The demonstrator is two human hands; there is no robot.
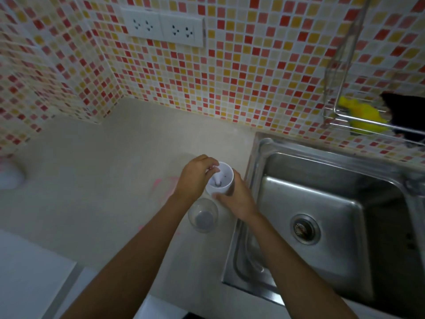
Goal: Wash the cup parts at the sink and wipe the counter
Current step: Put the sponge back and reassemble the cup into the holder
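Note:
A white cup part (pixel 224 180) with a small post and blade at its bottom stands upright on the beige counter (pixel 103 180), just left of the steel sink (pixel 322 203). My right hand (pixel 236 199) wraps around its outer wall. My left hand (pixel 195 176) pinches at its rim with fingertips closed on a small white piece. A clear cup (pixel 203 217) stands on the counter right below the white part, between my forearms.
Pink smears (pixel 164 184) mark the counter left of my hands. A wire rack (pixel 358 118) on the tiled wall holds a yellow sponge (pixel 363 116). A white object (pixel 10 176) sits at the far left edge. Wall sockets (pixel 163 27) are above.

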